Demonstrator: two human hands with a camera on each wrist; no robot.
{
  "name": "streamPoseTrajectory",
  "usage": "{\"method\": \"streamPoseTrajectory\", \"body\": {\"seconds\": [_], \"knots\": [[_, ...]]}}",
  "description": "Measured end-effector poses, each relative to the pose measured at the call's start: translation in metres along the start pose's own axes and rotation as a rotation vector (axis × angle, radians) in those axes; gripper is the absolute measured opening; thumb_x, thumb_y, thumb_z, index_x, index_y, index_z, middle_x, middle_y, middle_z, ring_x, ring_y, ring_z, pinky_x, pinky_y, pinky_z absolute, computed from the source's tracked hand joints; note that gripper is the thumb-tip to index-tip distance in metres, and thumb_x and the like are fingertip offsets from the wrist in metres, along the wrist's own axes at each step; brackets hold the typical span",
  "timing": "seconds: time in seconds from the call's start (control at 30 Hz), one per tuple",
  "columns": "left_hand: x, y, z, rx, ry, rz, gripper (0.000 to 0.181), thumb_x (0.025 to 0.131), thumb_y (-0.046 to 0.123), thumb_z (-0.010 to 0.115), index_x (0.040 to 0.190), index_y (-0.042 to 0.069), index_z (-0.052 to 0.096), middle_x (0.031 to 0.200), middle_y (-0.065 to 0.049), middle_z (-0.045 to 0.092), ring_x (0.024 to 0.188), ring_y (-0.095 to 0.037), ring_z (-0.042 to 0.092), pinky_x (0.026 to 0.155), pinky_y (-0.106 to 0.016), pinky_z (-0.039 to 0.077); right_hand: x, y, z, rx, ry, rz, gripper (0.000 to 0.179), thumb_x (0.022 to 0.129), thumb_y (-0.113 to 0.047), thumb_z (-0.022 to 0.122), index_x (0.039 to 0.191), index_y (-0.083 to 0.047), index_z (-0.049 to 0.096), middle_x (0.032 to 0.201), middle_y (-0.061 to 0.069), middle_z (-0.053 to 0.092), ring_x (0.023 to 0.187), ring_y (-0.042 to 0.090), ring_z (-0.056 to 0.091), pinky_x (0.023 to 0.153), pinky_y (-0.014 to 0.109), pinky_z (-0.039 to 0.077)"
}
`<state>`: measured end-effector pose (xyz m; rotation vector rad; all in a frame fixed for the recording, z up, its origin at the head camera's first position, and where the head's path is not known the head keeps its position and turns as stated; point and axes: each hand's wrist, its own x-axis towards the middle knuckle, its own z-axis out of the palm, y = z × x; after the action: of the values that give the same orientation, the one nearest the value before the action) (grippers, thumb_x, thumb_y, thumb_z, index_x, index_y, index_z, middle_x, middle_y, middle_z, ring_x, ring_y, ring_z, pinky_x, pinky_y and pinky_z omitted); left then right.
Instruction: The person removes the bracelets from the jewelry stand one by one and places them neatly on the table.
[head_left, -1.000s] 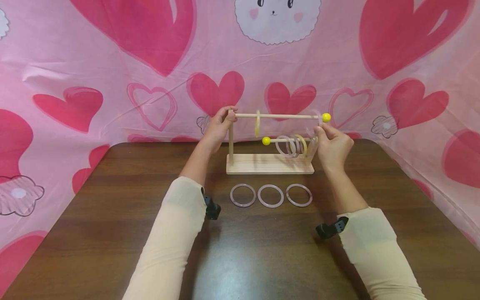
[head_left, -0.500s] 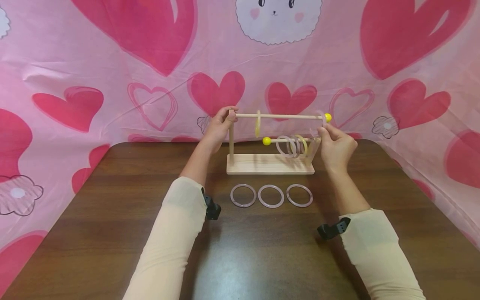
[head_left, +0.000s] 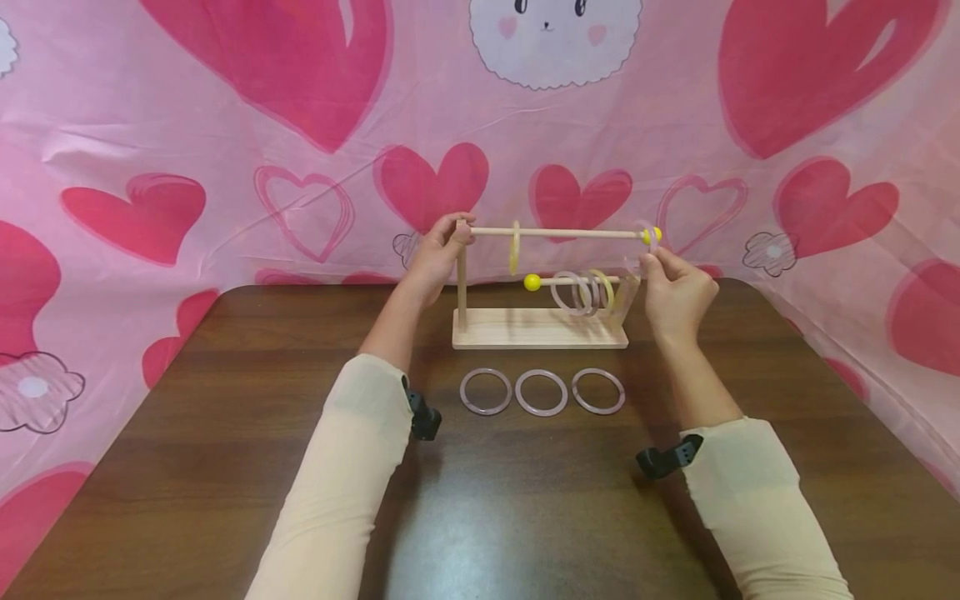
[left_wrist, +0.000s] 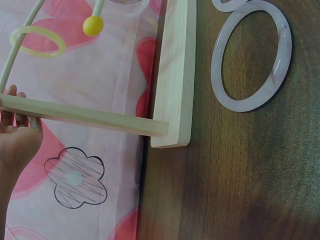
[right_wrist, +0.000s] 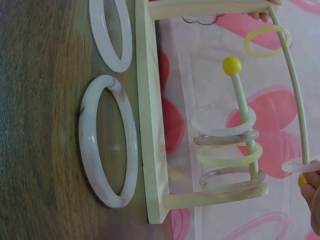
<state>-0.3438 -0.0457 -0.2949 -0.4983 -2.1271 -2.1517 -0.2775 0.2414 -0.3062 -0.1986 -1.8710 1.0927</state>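
1. I see a brown table (head_left: pixel 480 500). It is shiny, and light makes a bright patch near the front.
2. A pink cloth (head_left: pixel 300 83) with red hearts hangs behind the table.
3. Three flat rings (head_left: pixel 542 412), pale and purplish, lie in a row on the table, close side by side, just in front of the stand.
4. The wooden stand (head_left: pixel 540 329) is upright near the back of the table. It has a tall post (head_left: pixel 462 283) on the left and a short post (head_left: pixel 630 300) on the right.
5. The high rod (head_left: pixel 570 233) comes out of the tall post. A yellow ring (head_left: pixel 515 258) hangs on it, nearer the post than the yellow ball (head_left: pixel 658 235) at the far end.
6. The low rod (head_left: pixel 552 281) comes out of the short post. Four hanging rings (right_wrist: pixel 225 163) are on it: one clear white, one yellow and two brownish.
7. My left hand (head_left: pixel 433 260) has its fingers curled round the top of the tall post.
8. My right hand (head_left: pixel 681 304) pinches a pale ring (right_wrist: pixel 295 166) between thumb and fingers. That ring is right at the high rod's yellow ball, and yellow shows on both sides of it.
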Motion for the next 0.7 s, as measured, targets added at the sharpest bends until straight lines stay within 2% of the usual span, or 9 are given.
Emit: {"method": "streamPoseTrajectory", "body": {"seconds": [0.2, 0.43, 0.7], "knots": [[-0.001, 0.001, -0.001, 0.004, -0.005, -0.003, 0.035, 0.097, 0.021, 0.045, 0.127, 0.003, 0.046, 0.114, -0.017, 0.052, 0.111, -0.025, 0.048, 0.099, -0.033, 0.032, 0.003, -0.001, 0.000, 0.000, 0.011, 0.014, 0.015, 0.079, -0.009, 0.071, 0.092, -0.003, 0.072, 0.087, 0.013, 0.066, 0.091, 0.009, 0.063, 0.082, 0.018, 0.046], [0.000, 0.000, -0.001, -0.004, -0.009, -0.002, 0.036, 0.097, 0.020, 0.046, 0.128, 0.002, 0.046, 0.115, -0.016, 0.053, 0.113, -0.028, 0.048, 0.099, -0.034, 0.032, 0.008, 0.000, -0.001, 0.007, 0.016, 0.058, 0.015, 0.080, -0.013, 0.070, 0.092, -0.004, 0.073, 0.088, 0.011, 0.067, 0.085, -0.002, 0.061, 0.078, 0.014, 0.045], [0.001, 0.000, -0.001, 0.001, -0.004, -0.004, 0.035, 0.096, 0.021, 0.046, 0.127, 0.003, 0.047, 0.114, -0.015, 0.053, 0.112, -0.027, 0.049, 0.099, -0.033, 0.033, 0.010, 0.000, -0.003, 0.016, 0.008, 0.075, 0.015, 0.080, -0.014, 0.070, 0.092, -0.005, 0.073, 0.088, 0.011, 0.067, 0.082, -0.004, 0.062, 0.077, 0.016, 0.047]]}}
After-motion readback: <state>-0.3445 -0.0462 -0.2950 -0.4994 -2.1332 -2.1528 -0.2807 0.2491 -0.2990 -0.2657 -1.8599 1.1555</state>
